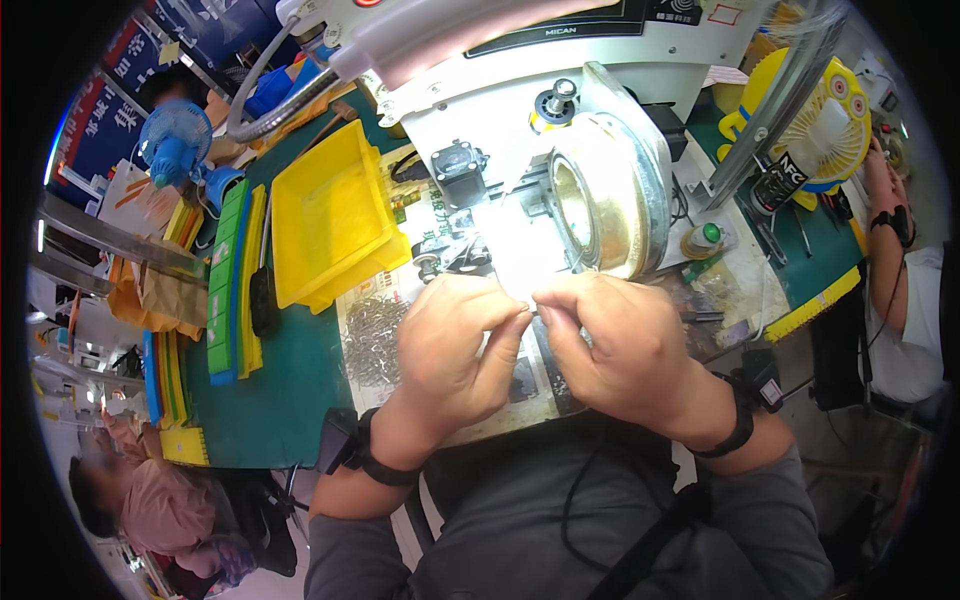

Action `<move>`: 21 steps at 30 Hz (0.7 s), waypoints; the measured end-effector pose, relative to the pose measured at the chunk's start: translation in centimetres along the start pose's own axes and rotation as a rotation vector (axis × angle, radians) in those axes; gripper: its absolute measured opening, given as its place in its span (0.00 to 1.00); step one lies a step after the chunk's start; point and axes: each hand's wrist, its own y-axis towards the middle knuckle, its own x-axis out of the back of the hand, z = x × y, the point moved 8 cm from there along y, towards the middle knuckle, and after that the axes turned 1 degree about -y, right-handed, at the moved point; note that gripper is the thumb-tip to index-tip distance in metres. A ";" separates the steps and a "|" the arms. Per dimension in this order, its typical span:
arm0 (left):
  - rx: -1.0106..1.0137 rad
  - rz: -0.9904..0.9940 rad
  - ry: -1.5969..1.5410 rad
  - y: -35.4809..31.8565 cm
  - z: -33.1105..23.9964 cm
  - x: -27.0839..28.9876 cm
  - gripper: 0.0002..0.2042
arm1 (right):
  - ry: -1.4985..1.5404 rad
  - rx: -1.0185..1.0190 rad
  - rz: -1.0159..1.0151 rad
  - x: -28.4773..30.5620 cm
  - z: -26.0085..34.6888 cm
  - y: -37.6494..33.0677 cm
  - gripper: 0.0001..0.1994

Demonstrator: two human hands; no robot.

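Note:
My left hand (455, 345) and my right hand (625, 335) meet in front of me. On each, thumb and forefinger are pinched, and the fingertips nearly touch. Something tiny may sit between them, but it is too small and too brightly lit to make out. Just beyond the fingertips stands a white machine (690, 55) with a large round metal wheel (655, 200), its inner ring gold-coloured. Beside my left hand lies a heap of small, thin metal pieces (372, 340) on a paper-covered work surface.
A yellow plastic tray (330, 220) rests on the green table at left, with stacked green, blue and yellow bins (228, 280) beyond. At right are a green-capped bottle (702, 238), a dark can (778, 183) and a yellow fan (825, 120). Other people sit on both sides.

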 end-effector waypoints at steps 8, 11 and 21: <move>0.000 -0.029 0.045 -0.4 -0.2 0.2 0.09 | 0.037 0.047 -0.044 0.2 0.4 0.0 0.09; 0.001 -0.006 0.058 -0.1 -0.5 -0.2 0.08 | 0.044 0.007 -0.046 0.5 0.1 -0.5 0.14; 0.107 0.027 -0.023 -0.8 0.6 -0.8 0.05 | 0.162 -0.057 0.022 1.5 -1.1 -1.9 0.19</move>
